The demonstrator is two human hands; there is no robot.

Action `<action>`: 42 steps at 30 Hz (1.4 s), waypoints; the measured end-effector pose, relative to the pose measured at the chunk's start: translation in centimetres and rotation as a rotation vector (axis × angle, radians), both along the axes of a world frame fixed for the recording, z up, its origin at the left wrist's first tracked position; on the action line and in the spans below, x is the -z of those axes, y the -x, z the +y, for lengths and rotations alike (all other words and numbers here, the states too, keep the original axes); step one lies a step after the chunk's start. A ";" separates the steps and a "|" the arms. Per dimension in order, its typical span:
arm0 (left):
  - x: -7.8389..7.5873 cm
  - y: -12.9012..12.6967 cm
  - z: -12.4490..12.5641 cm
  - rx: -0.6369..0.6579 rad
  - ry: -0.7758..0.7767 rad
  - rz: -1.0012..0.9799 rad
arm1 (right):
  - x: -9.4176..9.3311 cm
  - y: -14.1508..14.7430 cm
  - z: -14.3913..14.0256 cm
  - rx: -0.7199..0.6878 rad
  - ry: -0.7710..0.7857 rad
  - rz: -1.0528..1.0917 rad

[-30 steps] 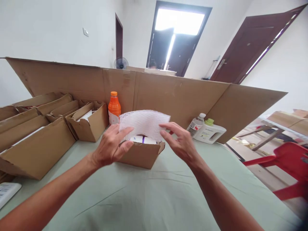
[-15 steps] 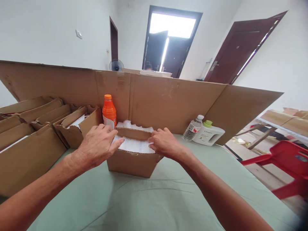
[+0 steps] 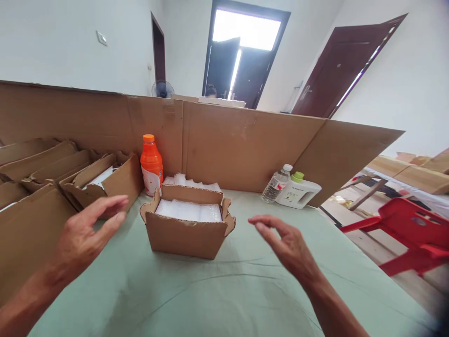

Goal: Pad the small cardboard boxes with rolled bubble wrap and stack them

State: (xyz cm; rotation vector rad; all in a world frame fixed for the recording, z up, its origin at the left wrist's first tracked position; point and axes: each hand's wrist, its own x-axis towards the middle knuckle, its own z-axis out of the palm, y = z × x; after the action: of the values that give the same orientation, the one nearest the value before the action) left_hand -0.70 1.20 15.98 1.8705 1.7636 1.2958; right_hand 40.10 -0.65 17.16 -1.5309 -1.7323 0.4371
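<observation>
A small open cardboard box [image 3: 185, 239] stands upright on the green cloth, its short side flaps bent outward. White bubble wrap [image 3: 189, 210] fills it below the rim, and what lies under the wrap is hidden. My left hand [image 3: 91, 229] hovers to the left of the box, thumb and fingers apart, holding nothing. On the other side my right hand [image 3: 286, 243] is also empty, fingers stretched toward the box but clear of it. Behind the box lies more white bubble wrap [image 3: 206, 186], partly hidden by its back wall.
An orange bottle [image 3: 151, 159] stands behind the box to the left. Several cardboard boxes [image 3: 28, 224] crowd the left side. A clear plastic bottle [image 3: 276, 185] leans beside a white jug [image 3: 298, 194]. A cardboard panel [image 3: 245, 145] walls the back; a red chair [image 3: 414, 229] is at right.
Both hands have let go of the box's sides and moved apart, left hand leftward and right hand rightward. The side flaps now show, spread outward. The view has shifted slightly.
</observation>
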 end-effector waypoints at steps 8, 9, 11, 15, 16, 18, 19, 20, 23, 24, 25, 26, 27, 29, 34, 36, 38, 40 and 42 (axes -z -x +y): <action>9.3 -5.7 2.4 0.164 0.344 -0.280 | 9.1 6.5 1.7 -0.063 0.189 0.100; 8.9 -7.2 2.5 0.154 0.332 -0.294 | 8.9 6.5 2.0 -0.027 0.182 0.086; 8.1 -9.8 1.7 0.194 0.300 -0.318 | 8.5 5.3 0.9 0.046 0.169 0.061; 8.5 -12.5 -3.4 0.438 0.302 -0.279 | 10.4 -0.8 -7.7 0.204 0.095 -0.112; 8.9 -12.5 -4.9 0.476 0.306 -0.250 | 11.2 -2.4 -10.4 0.228 0.083 -0.162; 9.8 -11.8 -7.2 0.494 0.285 -0.196 | 12.9 -4.6 -15.4 0.228 0.054 -0.207; 10.2 -11.2 -8.0 0.473 0.269 -0.174 | 13.6 -5.2 -17.2 0.202 0.048 -0.196; 10.5 -10.5 -8.4 0.441 0.252 -0.155 | 14.2 -5.4 -18.4 0.169 0.045 -0.162; 11.3 -9.4 -8.3 0.406 0.257 -0.113 | 14.9 -5.0 -18.0 0.057 0.040 0.017; 11.5 -9.4 -8.1 0.420 0.271 -0.109 | 14.9 -4.6 -16.9 0.034 0.036 0.080; 11.7 -9.4 -7.9 0.442 0.285 -0.110 | 14.8 -4.2 -15.8 0.012 0.029 0.136; 11.9 -9.6 -7.7 0.459 0.296 -0.121 | 14.6 -3.8 -14.7 -0.009 0.016 0.180; 12.2 -9.9 -7.5 0.466 0.309 -0.140 | 14.4 -3.4 -13.7 -0.020 -0.003 0.214; 12.7 -10.6 -7.2 0.464 0.351 -0.190 | 14.3 -3.0 -12.6 -0.020 -0.031 0.256; 14.0 -14.3 -6.7 0.528 0.390 -0.313 | 15.3 -6.8 -13.5 0.217 -0.105 0.295; 14.9 -16.0 -6.9 0.620 0.339 -0.260 | 15.3 -10.6 -14.2 0.389 -0.153 0.311; 16.1 -16.9 -7.2 0.689 0.287 -0.149 | 14.6 -15.0 -14.3 0.527 -0.216 0.298; 17.6 -16.9 -7.6 0.683 0.247 -0.051 | 13.6 -19.6 -13.7 0.638 -0.288 0.249; 19.1 -15.9 -7.8 0.631 0.215 0.018 | 12.7 -23.7 -12.4 0.741 -0.329 0.201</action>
State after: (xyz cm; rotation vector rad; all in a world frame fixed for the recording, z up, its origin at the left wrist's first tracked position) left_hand 15.23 -6.64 -3.09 2.0638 1.1087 0.8168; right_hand 63.81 -13.04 4.47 -1.6755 -0.9255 -0.0737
